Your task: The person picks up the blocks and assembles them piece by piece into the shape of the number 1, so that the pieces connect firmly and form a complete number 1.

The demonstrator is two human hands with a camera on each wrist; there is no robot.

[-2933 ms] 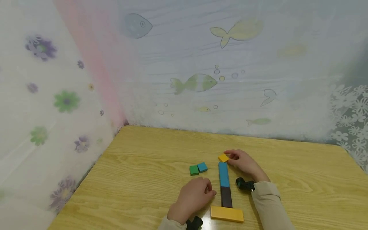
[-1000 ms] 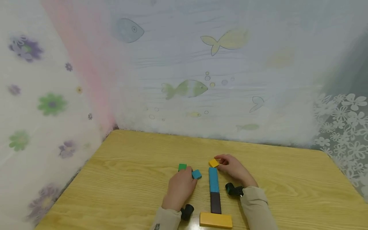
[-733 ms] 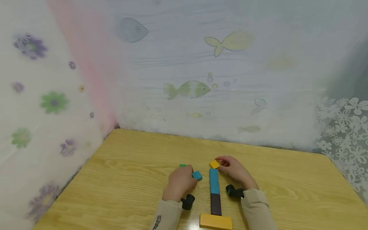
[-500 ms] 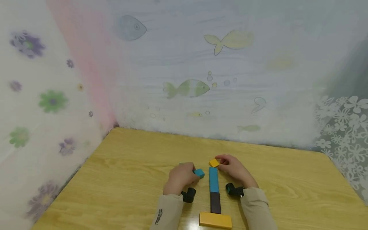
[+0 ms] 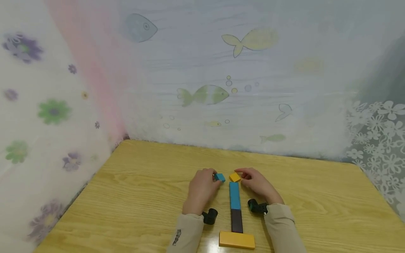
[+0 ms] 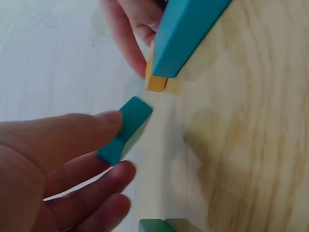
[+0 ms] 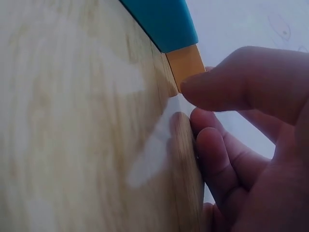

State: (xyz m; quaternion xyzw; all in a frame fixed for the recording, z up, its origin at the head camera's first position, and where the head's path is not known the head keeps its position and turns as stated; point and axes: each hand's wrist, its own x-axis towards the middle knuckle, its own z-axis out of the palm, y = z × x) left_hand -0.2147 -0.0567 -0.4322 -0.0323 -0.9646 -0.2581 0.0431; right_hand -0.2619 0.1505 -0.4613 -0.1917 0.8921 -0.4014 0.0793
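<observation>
My left hand pinches a small blue square block between thumb and fingers. In the left wrist view that blue block is tilted, just short of the yellow piece. My right hand holds a small yellow square block, turned cornerwise at the far end of a long blue block. In the right wrist view my thumb presses on the yellow block. A dark brown block continues the line toward me, meeting a long yellow block laid crosswise.
A green block shows at the bottom of the left wrist view; my left hand hides it in the head view. The wooden table meets a patterned curtain at the back and left. Black wrist cameras stick out from both sleeves.
My left hand has picked up the blue square block from beside the green one and carried it forward and right, close to the yellow square. My right hand has stayed at the yellow square.
</observation>
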